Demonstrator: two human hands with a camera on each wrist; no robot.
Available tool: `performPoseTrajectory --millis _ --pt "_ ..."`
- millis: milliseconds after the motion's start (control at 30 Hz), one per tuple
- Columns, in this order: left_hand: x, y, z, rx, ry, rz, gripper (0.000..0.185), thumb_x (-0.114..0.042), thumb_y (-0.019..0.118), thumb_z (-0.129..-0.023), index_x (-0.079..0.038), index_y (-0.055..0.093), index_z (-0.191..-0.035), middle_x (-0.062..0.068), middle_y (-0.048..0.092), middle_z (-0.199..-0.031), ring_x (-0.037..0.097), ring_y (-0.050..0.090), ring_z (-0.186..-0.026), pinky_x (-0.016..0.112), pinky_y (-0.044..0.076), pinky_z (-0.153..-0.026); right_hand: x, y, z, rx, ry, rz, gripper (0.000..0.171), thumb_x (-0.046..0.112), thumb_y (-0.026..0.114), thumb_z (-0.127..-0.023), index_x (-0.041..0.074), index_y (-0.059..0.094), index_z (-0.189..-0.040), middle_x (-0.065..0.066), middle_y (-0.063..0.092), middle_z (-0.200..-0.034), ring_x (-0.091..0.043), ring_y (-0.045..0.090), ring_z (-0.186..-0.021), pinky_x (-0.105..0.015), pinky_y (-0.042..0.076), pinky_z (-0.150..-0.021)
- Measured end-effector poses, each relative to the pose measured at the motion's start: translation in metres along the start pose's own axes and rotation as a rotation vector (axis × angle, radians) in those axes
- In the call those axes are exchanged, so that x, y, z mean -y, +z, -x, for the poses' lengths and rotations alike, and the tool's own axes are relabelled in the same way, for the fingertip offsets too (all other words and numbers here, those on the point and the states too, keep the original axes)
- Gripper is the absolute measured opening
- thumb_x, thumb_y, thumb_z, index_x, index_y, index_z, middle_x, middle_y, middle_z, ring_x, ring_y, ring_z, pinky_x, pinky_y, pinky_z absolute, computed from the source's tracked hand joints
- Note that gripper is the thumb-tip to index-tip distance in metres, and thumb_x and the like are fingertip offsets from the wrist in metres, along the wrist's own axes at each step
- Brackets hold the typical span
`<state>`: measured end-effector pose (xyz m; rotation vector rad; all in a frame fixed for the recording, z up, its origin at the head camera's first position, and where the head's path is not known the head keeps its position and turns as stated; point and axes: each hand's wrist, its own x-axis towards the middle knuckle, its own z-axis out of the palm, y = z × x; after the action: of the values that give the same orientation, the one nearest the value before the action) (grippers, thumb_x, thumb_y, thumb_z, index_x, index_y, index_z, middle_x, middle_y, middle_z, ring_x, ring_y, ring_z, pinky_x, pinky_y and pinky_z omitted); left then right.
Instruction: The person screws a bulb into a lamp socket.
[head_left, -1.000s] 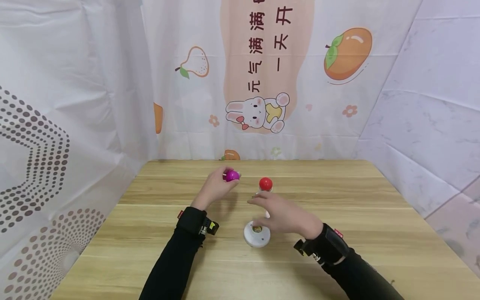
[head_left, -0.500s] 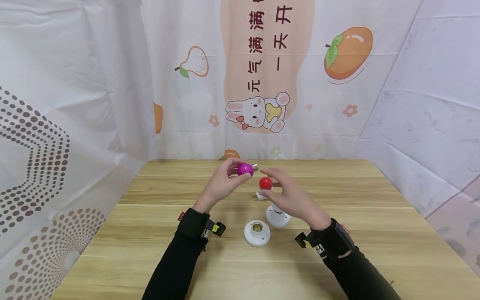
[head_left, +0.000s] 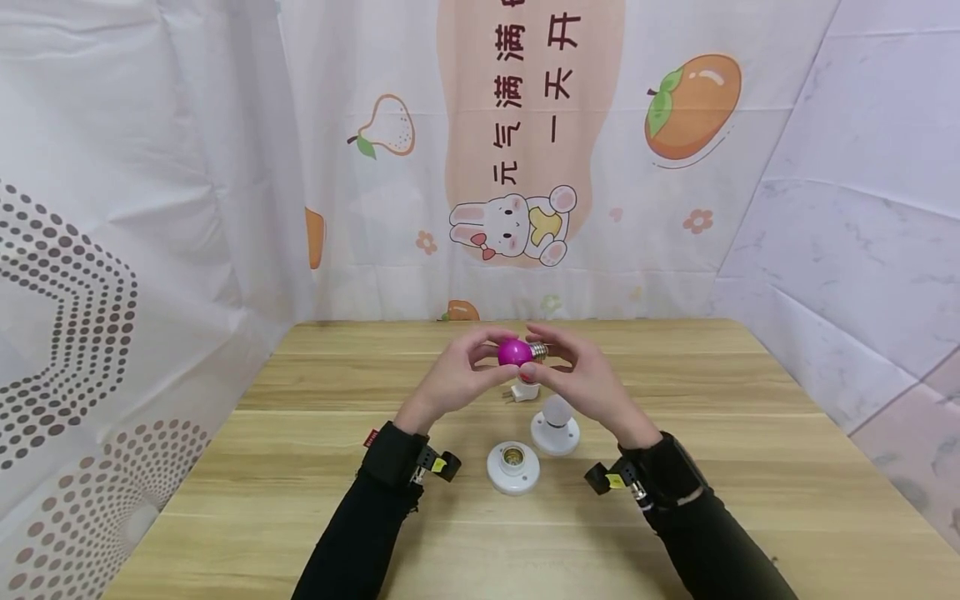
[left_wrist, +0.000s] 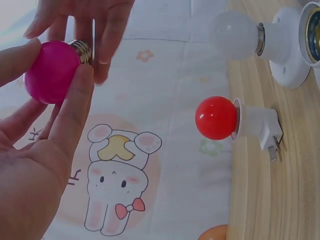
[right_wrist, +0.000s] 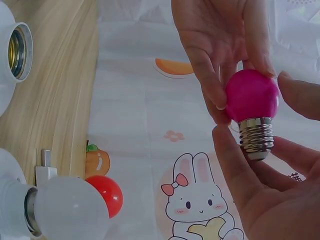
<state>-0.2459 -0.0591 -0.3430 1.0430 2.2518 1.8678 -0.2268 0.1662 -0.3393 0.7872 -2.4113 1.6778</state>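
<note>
My left hand (head_left: 459, 372) pinches a magenta light bulb (head_left: 513, 352) between thumb and fingers, above the far part of the table. The bulb's silver screw base (right_wrist: 256, 135) points toward my right hand (head_left: 585, 377), whose fingers are spread around that end, with fingertips right at the bulb. Beneath the hands stands a white plug-in socket (head_left: 524, 392) carrying a red bulb (left_wrist: 215, 118), mostly hidden behind the right thumb in the head view. Nearer, a white bulb (head_left: 557, 410) is seated in a round white lamp holder (head_left: 555, 442). Beside it, another lamp holder (head_left: 513, 479) shows its bare brass socket.
The wooden table (head_left: 337, 500) runs back to a white curtain (head_left: 360, 225) printed with fruit and a rabbit. White sheets hang at the left and right sides. Both wrists wear black bands with small cameras.
My left hand has carried the magenta bulb to the right, turning its screw base rightward. My right hand has moved from over the lamp holders up to the bulb's base end.
</note>
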Motion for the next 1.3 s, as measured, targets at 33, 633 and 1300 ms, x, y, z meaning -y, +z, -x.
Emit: performPoseTrajectory --millis 33,633,1300 --pt "0.0 0.001 0.0 0.002 -0.004 0.003 0.046 -0.009 0.074 -0.093 -0.003 0.058 -0.136 0.012 0.055 -0.135 0.03 0.062 -0.118 0.036 0.057 -0.093 0.0 0.0 0.0 -0.003 0.009 0.01 0.06 0.014 0.077 -0.092 0.005 0.054 -0.146 -0.016 0.06 -0.137 -0.032 0.063 -0.118 -0.029 0.058 -0.085" --pt "0.0 0.012 -0.001 -0.063 0.051 -0.041 0.032 -0.006 0.08 -0.087 -0.002 0.067 -0.117 0.009 0.065 -0.114 0.023 0.064 -0.103 0.032 0.057 -0.091 0.002 -0.007 0.006 0.074 0.097 -0.057 0.05 0.022 0.075 -0.095 0.005 0.06 -0.139 -0.012 0.069 -0.121 -0.028 0.064 -0.101 -0.043 0.06 -0.082" --pt "0.017 -0.002 0.018 0.135 -0.112 -0.286 0.033 -0.023 0.072 -0.096 -0.006 0.067 -0.123 0.008 0.065 -0.122 0.027 0.062 -0.111 0.038 0.054 -0.097 0.016 -0.041 0.012 0.063 0.113 -0.062 0.052 0.013 0.067 -0.098 0.004 0.051 -0.147 -0.021 0.063 -0.125 -0.028 0.068 -0.101 -0.032 0.059 -0.084"
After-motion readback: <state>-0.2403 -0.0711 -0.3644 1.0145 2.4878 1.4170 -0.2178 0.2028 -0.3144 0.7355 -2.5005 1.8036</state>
